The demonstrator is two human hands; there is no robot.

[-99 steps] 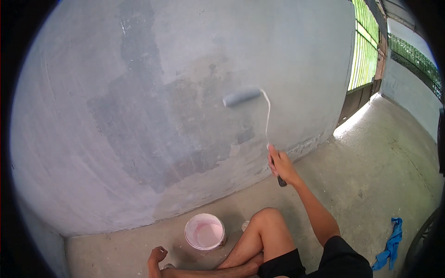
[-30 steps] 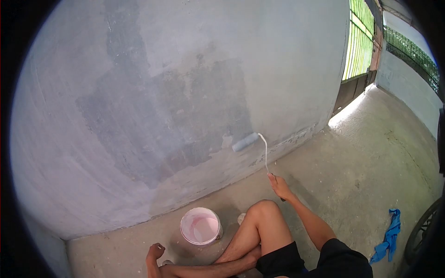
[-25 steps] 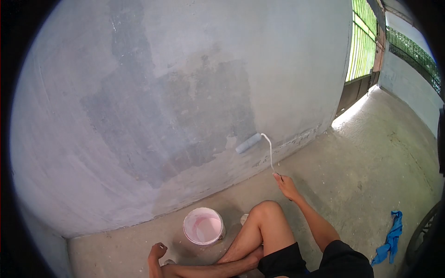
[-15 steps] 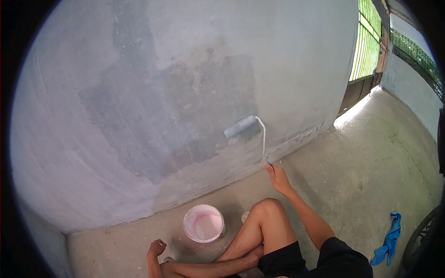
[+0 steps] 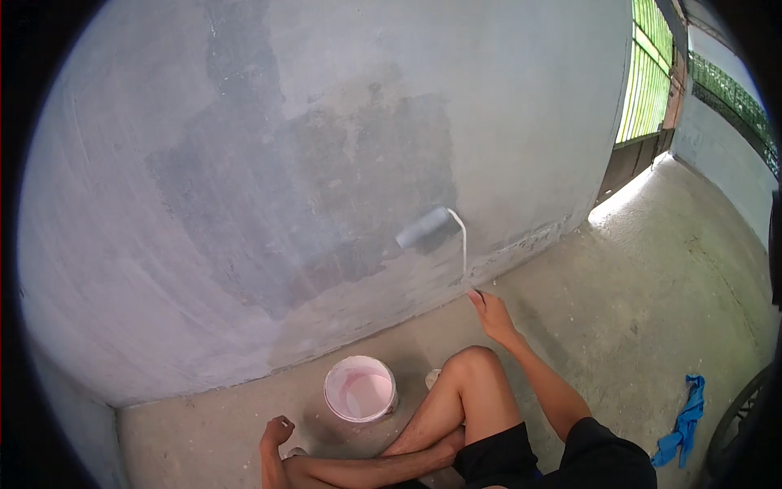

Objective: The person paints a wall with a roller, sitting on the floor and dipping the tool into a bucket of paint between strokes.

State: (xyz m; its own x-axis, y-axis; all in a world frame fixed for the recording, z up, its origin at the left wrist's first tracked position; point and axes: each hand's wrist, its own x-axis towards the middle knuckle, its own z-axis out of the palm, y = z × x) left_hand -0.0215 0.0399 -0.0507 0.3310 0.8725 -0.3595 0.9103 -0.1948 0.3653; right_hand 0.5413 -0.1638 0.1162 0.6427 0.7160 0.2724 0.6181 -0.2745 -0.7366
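My right hand [image 5: 490, 316] is wrapped round the handle of a paint roller [image 5: 423, 228]. Its white bent wire rises from the hand, and the grey-looking sleeve lies against the lower part of the wall [image 5: 521, 122], slightly blurred. Dark, damp-looking patches spread over the wall around and left of the roller. My left hand [image 5: 278, 430] hangs over the floor near my knee, its fingers curled in with nothing visible in them. Between my left hand and my bent leg stands a white bucket [image 5: 330, 399] with pale pinkish paint inside, apart from both hands.
A blue cloth [image 5: 689, 420] lies crumpled on the concrete floor [image 5: 603, 326] at the right, beside a dark wheel [image 5: 741, 424]. Farther back at the right is a barred gate [image 5: 648, 73] with light coming under it. My crossed legs [image 5: 481, 391] are close to the bucket.
The roller stays at nearly the same spot on the wall, its sleeve more blurred now. The view has shifted slightly, and my left hand appears a little higher and farther right.
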